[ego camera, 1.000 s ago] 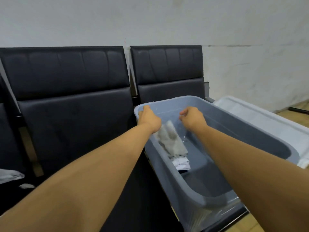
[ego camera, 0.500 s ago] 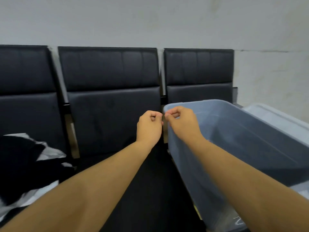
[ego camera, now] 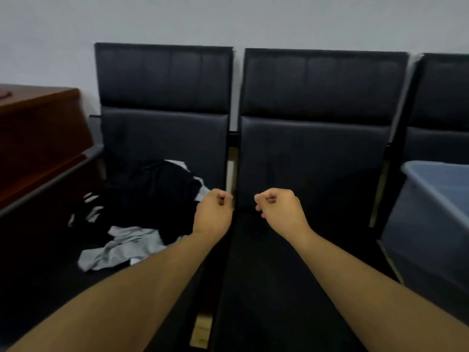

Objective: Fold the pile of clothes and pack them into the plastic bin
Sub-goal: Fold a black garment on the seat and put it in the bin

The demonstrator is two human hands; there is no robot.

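Observation:
A pile of clothes (ego camera: 154, 196) lies on the left black seat: dark garments on top, a light grey one (ego camera: 127, 247) spread at the front. The grey plastic bin (ego camera: 436, 184) stands on the right seat, cut off by the frame edge, its inside hidden. My left hand (ego camera: 214, 212) hovers at the pile's right edge with fingers curled, holding nothing. My right hand (ego camera: 279, 212) hangs over the middle seat, also curled and holding nothing. Neither hand touches the clothes or the bin.
Three black padded seats (ego camera: 312, 158) stand in a row against a pale wall. A brown wooden cabinet (ego camera: 38, 138) stands at the far left, beside a grey armrest (ego camera: 50, 184). A narrow gap (ego camera: 229, 174) separates the left and middle seats.
Both hands left the bin, where a folded light garment lay, and swung left with the view. The bin slid to the right edge and the clothes pile came into sight.

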